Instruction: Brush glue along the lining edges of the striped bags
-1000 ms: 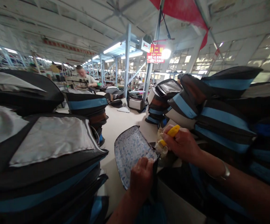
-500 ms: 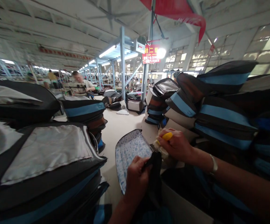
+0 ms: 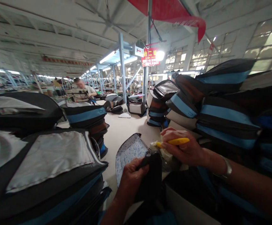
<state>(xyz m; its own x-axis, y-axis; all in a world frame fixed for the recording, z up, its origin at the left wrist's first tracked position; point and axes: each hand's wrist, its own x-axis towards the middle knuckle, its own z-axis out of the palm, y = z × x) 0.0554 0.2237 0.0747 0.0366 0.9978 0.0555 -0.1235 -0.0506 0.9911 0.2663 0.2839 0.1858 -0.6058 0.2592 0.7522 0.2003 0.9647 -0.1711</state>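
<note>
My left hand is closed round a fold of black fabric on a bag piece whose patterned pale-blue lining faces up on the table. My right hand is closed on a yellow-handled tool, held level just above the fabric's edge. A pale wad of thread or cloth sits under that hand. A metal bracelet is on my right wrist. The tool's tip is hidden by my fingers.
Stacks of black bags with blue stripes rise at the left and right. More stacks stand farther along the pale table. A seated person works at the far left. A blue steel post stands behind.
My left hand has gathered the black fabric and pulled it down toward me, covering part of the lining. The yellow tool has turned from tilted upward to nearly level.
</note>
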